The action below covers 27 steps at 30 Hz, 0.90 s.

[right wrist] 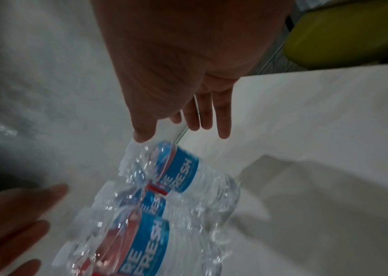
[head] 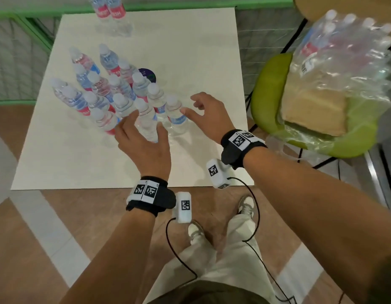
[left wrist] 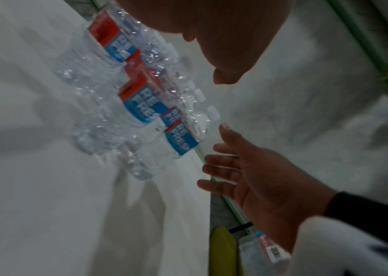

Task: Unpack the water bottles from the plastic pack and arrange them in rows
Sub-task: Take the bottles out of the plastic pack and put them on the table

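Observation:
Several clear water bottles (head: 106,91) with red-and-blue labels stand upright in slanted rows on the white table (head: 190,51). My left hand (head: 146,126) is open, its thumb and fingers spread on either side of the nearest bottle (head: 146,115) without closing on it. My right hand (head: 190,105) is open too, with its thumb close beside the rightmost bottle (head: 176,113). The plastic pack (head: 343,51) with several bottles inside lies on a green chair (head: 264,95) at the right. The wrist views show the bottles (left wrist: 141,104) (right wrist: 176,177) between both spread hands.
Two more bottles (head: 111,12) stand at the table's far edge. A dark round sticker (head: 149,74) lies behind the rows. A tan block (head: 310,113) sits under the pack on the chair. A green rail (head: 19,23) runs behind the table. My feet stand at the near edge.

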{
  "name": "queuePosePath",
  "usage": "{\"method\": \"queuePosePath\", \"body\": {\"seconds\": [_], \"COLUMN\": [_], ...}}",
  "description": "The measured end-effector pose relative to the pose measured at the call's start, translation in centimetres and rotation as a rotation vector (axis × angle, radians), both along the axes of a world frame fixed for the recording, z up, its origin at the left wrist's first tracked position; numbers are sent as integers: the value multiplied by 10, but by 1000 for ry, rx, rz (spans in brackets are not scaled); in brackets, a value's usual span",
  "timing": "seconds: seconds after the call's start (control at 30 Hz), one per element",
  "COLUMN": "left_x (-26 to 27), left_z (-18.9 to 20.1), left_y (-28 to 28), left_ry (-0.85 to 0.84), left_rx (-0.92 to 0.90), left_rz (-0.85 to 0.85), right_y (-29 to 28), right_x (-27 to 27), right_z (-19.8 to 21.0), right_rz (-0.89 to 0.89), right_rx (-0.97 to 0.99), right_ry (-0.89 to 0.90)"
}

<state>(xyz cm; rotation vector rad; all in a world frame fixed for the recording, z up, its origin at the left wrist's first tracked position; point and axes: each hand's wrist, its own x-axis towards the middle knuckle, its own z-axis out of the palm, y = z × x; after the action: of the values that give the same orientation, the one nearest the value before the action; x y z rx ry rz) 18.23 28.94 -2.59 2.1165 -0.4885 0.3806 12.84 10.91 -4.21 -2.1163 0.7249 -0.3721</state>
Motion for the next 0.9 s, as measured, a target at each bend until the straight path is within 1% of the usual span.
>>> {"method": "queuePosePath", "body": {"seconds": [0.07, 0.1, 0.2, 0.27, 0.33, 0.4, 0.47, 0.57, 0.6, 0.67, 0.73, 0.77, 0.8, 0.83, 0.87, 0.9], "left_x": [-6, -12, -38, -59, -79, -96, -115, -151, -164, -176, -188, -194, -196, -200, -200, -198], "left_z": [13, 21, 39, 43, 39, 28, 17, 5, 2, -8, -17, -17, -19, -16, -20, -20], "left_y": [-15, -26, -68, -100, -133, -167, -201, -247, -267, -285, -319, -336, -353, -369, -384, -395], "left_ry": [-76, -70, 71, 170, 255, 311, 313, 316, 325, 370, 404, 405, 401, 407, 415, 424], "left_rx": [-71, -115, -242, -239, -138, -12, 97, 172, 205, 262, 350, 391, 451, 530, 669, 821], "left_rz": [-40, -92, -273, -410, -587, -753, -847, -931, -955, -990, -1015, -1017, -1013, -1011, -1012, -1015], "right_y": [-14, -22, -48, -67, -90, -115, -143, -184, -203, -220, -247, -256, -267, -278, -293, -310], "right_x": [-17, -27, -62, -91, -122, -152, -178, -210, -221, -230, -241, -244, -247, -250, -250, -253], "right_z": [4, 7, 13, 19, 22, 22, 23, 21, 16, 11, 9, 17, 9, 12, -1, -13], "right_rz": [-43, -64, -116, -167, -221, -249, -277, -353, -401, -457, -438, -411, -369, -348, -313, -289], "right_rx": [0, 7, 30, 68, 92, 70, 71, 29, 27, 49, 38, 73, 71, 60, 92, 164], "right_ry": [9, 24, 54, 80, 114, 183, 263, 377, 393, 392, 486, 542, 604, 635, 721, 783]}}
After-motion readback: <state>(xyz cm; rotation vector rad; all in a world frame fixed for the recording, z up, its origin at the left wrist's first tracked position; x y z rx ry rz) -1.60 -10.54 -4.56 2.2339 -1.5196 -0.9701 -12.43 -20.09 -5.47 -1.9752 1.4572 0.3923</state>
